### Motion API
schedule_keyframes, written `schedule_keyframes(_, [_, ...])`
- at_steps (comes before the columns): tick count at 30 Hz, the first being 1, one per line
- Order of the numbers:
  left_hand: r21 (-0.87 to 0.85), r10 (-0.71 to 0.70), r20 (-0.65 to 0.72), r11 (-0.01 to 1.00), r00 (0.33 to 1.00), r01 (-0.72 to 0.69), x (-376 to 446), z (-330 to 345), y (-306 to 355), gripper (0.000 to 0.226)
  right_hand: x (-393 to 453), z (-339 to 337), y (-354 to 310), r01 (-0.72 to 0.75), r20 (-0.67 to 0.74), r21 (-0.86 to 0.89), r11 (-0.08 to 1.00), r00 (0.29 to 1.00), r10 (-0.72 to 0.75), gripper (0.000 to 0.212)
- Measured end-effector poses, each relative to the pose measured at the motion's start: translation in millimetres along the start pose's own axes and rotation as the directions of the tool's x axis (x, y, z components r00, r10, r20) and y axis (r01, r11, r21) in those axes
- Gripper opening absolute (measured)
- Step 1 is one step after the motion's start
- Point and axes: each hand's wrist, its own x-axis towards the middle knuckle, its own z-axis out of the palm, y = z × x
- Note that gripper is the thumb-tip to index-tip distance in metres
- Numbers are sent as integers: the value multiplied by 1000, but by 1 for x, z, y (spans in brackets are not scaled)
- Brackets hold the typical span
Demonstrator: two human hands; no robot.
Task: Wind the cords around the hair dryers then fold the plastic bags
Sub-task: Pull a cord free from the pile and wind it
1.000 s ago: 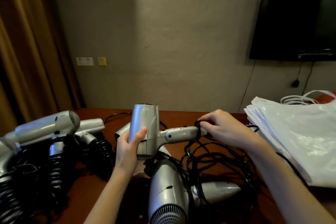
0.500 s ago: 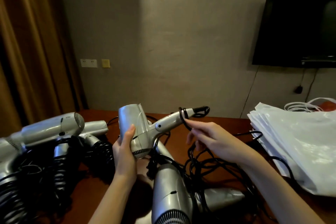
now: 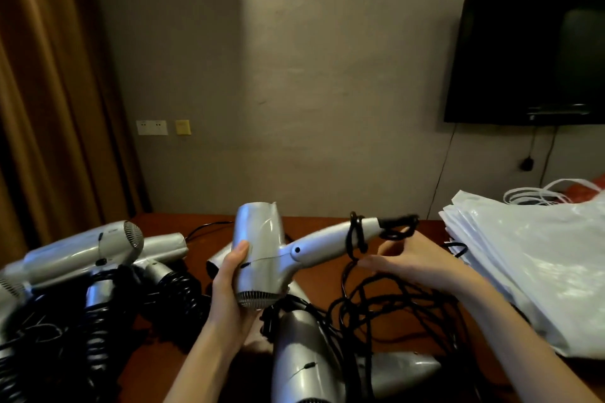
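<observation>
Hair dryer [image 3: 258, 255] is held up over the table [image 3: 327, 226], barrel gripped by the left hand [image 3: 229, 291], its cord [image 3: 355, 235] looped round the handle and hanging to a tangle below, right hand [image 3: 412, 258] just under the handle, fingers loosely extended, grip on cord unclear, plastic bags [image 3: 530, 265] stacked right.

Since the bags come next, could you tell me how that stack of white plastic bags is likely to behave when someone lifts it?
The plastic bags look thin and glossy, so they will probably be floppy and sag when lifted. Their sheen suggests that the layers may slide over each other, so the stack could fan apart. They seem light, and the loose handles might snag.
</observation>
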Motion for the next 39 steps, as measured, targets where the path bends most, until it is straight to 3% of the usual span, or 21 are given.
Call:
schedule_keyframes(4, [60,-58,6,997,998,58,2,-5,-1,113,-3,-20,9,74,30,16,997,997,-75,19])
schedule_keyframes(8, [126,-5,3,992,1000,5,1,-4,-1,101,-2,-28,13,114,12,22,993,993,-114,16])
schedule_keyframes(11, [167,-23,29,986,999,18,-1,-4,2,102,-4,-32,8,80,118,60,995,989,-87,18])
schedule_keyframes(13, [225,-25,60,974,998,11,-3,-2,1,103,-6,-32,4,39,185,-11,999,982,-36,9])
schedule_keyframes(15, [295,44,70,954,997,-63,-4,1,-2,82,-6,-28,1,35,178,-145,989,984,-9,8])
schedule_keyframes(19, [358,185,81,912,979,-202,-7,7,2,44,0,-22,-6,4,16,-374,927,1000,2,6])
schedule_keyframes(21, [360,243,78,898,967,-254,-9,8,6,43,0,-18,-12,-6,-15,-320,947,1000,1,6])
schedule_keyframes(25, [445,378,95,812,921,-379,-12,7,8,47,-8,-19,-33,-93,41,-42,995,995,95,21])
schedule_keyframes(29, [467,454,90,767,886,-440,-14,12,2,39,-14,-16,-50,-74,86,-157,985,992,88,25])
schedule_keyframes(34, [379,486,-54,818,872,-432,-14,12,2,45,-11,-1,-56,-50,-10,133,990,999,51,20])
schedule_keyframes(37, [337,462,-122,852,878,-401,-12,9,3,45,-9,4,-53,-37,-26,93,995,999,39,7])
schedule_keyframes(39, [336,451,-173,863,876,-378,-10,7,3,44,-9,7,-53,-24,-19,58,998,999,25,9])
